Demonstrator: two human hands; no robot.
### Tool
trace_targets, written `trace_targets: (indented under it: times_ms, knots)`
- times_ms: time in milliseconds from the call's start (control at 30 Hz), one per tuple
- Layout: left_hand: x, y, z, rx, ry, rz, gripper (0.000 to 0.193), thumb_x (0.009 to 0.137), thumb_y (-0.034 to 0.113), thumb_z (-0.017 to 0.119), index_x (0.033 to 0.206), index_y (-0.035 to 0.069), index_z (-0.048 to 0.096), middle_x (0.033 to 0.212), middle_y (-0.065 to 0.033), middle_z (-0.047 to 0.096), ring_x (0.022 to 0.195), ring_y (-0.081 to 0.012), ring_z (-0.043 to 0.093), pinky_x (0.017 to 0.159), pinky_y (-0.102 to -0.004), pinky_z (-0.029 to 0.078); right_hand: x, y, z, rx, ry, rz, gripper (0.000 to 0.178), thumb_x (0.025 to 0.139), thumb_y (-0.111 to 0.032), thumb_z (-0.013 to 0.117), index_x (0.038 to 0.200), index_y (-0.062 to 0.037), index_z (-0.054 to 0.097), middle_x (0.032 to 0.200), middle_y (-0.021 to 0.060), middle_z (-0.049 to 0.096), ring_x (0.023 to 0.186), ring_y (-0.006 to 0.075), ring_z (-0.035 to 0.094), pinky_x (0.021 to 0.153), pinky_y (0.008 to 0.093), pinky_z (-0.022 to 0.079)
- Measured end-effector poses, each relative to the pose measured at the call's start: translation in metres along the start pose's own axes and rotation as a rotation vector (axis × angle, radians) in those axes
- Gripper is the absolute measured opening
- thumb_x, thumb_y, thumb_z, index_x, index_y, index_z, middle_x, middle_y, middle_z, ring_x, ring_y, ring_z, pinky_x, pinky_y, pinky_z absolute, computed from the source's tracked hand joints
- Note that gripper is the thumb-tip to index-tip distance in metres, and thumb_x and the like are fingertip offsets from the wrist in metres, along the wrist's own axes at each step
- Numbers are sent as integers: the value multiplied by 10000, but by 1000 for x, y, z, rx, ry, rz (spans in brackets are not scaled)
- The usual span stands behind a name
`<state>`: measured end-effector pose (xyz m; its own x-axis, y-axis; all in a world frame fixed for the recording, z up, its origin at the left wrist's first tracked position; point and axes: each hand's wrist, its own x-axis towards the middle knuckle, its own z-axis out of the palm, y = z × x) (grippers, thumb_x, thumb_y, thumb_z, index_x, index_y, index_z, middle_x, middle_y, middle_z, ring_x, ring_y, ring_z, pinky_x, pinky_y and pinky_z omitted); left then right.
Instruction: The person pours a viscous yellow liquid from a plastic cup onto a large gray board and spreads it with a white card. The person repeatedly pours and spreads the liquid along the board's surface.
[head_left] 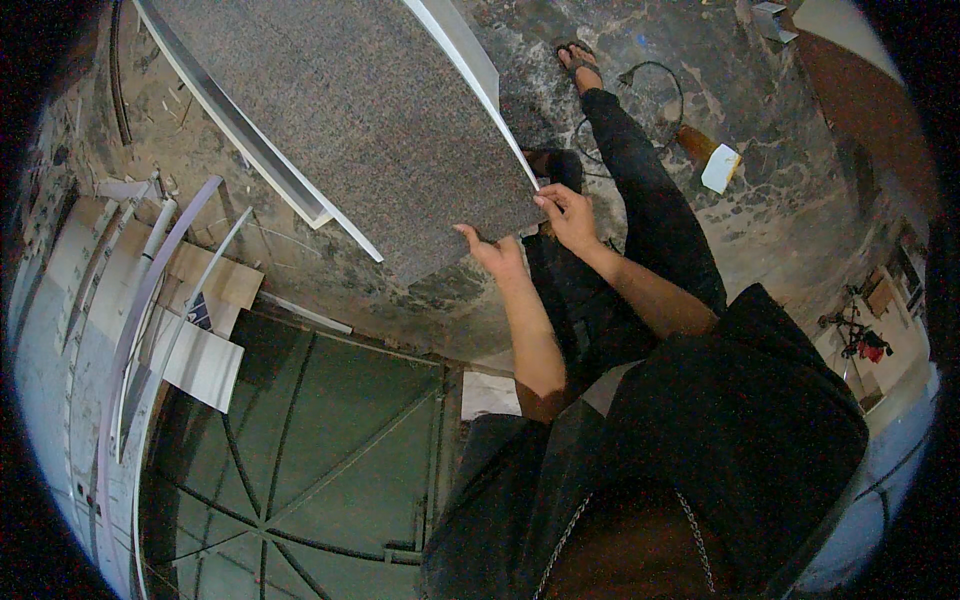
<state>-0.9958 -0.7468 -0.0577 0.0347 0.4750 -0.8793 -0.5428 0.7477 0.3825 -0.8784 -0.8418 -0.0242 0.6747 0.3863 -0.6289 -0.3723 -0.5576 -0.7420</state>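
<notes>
Along the panel's [330,130] right edge, right hand [568,217] pinches the near end of the strip [476,70]. Left hand [497,256], thumb spread, at panel's near edge; can't tell if gripping.

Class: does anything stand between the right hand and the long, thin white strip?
Nothing visible does. The right hand pinches the near end of the long, thin white strip directly; the left hand is apart from it, at the near edge of the flat, speckled grey-brown panel.
</notes>
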Motion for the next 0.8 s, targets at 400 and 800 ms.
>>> trace_targets:
  times_ms: [400, 800]
  knots:
    - [-9, 4, 8, 98, 62, 58, 729, 966, 515, 580, 1456, 7, 401, 1495, -133, 441, 1342, -327, 433, 1141, -488, 351, 1, 0, 6, -49, 30, -67, 197, 905, -149, 698, 1038, -6, 727, 931, 145, 750, 824, 225, 729, 749, 337, 551]
    - [3, 0, 18, 145, 54, 45, 625, 1006, 512, 515, 1396, 26, 469, 1411, -100, 522, 1240, -312, 504, 1118, -464, 366, 3, -6, -3, 116, -28, 150, 213, 894, -124, 715, 1085, -35, 690, 834, 88, 738, 726, 150, 708, 637, 304, 548]
